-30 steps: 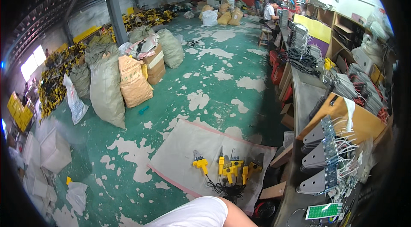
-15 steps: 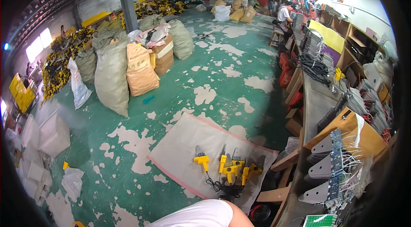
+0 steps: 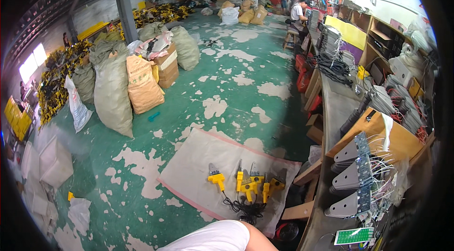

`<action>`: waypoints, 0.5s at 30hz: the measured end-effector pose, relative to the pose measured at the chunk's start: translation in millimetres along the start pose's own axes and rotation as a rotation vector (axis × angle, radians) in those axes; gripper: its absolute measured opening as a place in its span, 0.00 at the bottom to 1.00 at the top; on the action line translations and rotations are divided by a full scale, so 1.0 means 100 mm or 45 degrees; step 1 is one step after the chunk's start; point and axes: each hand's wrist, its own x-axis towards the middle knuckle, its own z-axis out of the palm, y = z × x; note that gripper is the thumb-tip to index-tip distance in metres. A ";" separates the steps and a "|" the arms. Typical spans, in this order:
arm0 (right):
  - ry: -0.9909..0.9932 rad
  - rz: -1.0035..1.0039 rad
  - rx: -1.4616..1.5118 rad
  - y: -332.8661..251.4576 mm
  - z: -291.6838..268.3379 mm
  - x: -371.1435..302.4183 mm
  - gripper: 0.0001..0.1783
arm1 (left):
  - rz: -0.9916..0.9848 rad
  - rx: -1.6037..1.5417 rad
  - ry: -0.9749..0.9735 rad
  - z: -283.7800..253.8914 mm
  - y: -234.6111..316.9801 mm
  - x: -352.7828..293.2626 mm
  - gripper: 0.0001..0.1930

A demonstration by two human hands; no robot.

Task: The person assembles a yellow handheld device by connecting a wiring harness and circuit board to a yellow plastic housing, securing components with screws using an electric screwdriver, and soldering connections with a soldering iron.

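Neither of my hands is in view. At the lower edge only a white sleeve [image 3: 208, 239] and a strip of bare arm show, and whatever the hands hold is hidden. In front of the sleeve, a pale mat with a pink border [image 3: 189, 168] lies on the floor. Several yellow-handled tools [image 3: 216, 181] with flat grey metal heads rest on it. Their black cords [image 3: 246, 209] are bunched at the near side. On the workbench [image 3: 333, 109] to the right, grey pointed metal plates [image 3: 344, 203] stand in stacks, with dark blocks and white wires attached.
A green printed sheet [image 3: 353, 236] lies at the bench's near end. Wooden boards [image 3: 298, 211] jut out beneath it. Large sacks [image 3: 112, 95] and cardboard boxes [image 3: 166, 67] stand left of the floor's middle. White bins [image 3: 56, 161] line the left. A seated person [image 3: 298, 12] works farther along the bench.
The whole view has shifted a little, so the scene sits slightly farther left. More of the green sheet shows. The tools on the mat keep their places.
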 end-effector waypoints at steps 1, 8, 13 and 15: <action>0.011 -0.006 -0.003 0.00 -0.02 0.00 0.15 | 0.020 0.000 0.011 0.01 -0.01 0.02 0.23; 0.109 -0.031 -0.032 0.02 -0.23 -0.09 0.15 | 0.145 -0.028 0.088 0.15 -0.12 0.06 0.21; 0.346 -0.214 -0.010 -0.26 -0.73 -0.38 0.16 | 0.358 0.115 0.117 0.35 -0.38 0.06 0.19; 0.546 -0.342 -0.034 -0.60 -1.13 -0.77 0.16 | 0.294 0.262 0.116 0.32 -0.52 -0.11 0.24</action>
